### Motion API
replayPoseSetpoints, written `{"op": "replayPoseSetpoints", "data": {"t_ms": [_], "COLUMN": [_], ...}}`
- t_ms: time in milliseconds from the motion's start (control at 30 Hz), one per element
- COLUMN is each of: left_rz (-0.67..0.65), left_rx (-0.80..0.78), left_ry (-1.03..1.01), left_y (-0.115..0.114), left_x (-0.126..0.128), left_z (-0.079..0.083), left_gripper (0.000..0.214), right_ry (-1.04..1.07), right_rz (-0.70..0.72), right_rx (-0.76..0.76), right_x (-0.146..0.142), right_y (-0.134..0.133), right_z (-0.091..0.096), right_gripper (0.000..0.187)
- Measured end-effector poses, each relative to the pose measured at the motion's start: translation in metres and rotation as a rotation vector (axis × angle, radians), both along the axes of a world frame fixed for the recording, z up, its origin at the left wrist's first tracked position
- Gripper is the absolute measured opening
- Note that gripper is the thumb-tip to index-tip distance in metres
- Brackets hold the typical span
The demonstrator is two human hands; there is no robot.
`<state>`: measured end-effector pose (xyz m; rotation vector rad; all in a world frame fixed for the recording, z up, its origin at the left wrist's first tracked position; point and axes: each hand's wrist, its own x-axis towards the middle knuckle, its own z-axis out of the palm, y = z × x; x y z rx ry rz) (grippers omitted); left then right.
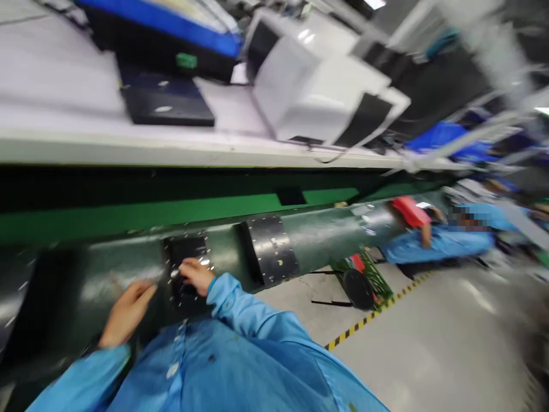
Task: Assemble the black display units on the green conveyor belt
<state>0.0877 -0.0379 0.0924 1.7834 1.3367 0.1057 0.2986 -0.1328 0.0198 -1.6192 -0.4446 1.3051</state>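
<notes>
A dark green conveyor belt runs across the view, carrying flat black panels. My right hand rests on the nearest black panel, fingers curled over its middle; motion blur hides whether it grips anything. My left hand lies beside that panel on the belt's near edge, fingers stretched out and together, holding nothing. Both arms wear light blue sleeves. A second black panel lies further right on the belt.
Above the belt is a white shelf with a white machine, a dark flat device and a blue-topped box. Another person in blue works farther along. A floor crate sits by striped tape.
</notes>
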Motion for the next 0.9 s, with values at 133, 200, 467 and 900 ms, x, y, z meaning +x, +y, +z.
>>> {"op": "replayPoseSetpoints", "data": {"t_ms": [133, 200, 467, 900], "left_rz": [0.085, 0.065, 0.034, -0.04], "left_rx": [-0.064, -0.13, -0.148, -0.023], "left_ry": [0.253, 0.258, 0.221, 0.125], "left_y": [-0.005, -0.002, -0.01, -0.022], "left_x": [0.039, 0.046, 0.057, 0.066], "left_z": [-0.062, -0.086, -0.106, -0.052], "left_gripper": [0.033, 0.035, 0.03, 0.02], "right_ry": [0.03, 0.008, -0.544, -0.418], "right_rz": [-0.191, -0.215, 0.041, -0.293], "right_rx": [-0.05, -0.115, -0.36, -0.116], "right_x": [0.013, 0.027, 0.055, 0.057], "right_y": [-0.002, -0.006, -0.017, -0.037], "right_z": [-0.026, -0.046, -0.057, -0.027], "right_gripper": [0.037, 0.035, 0.044, 0.069]}}
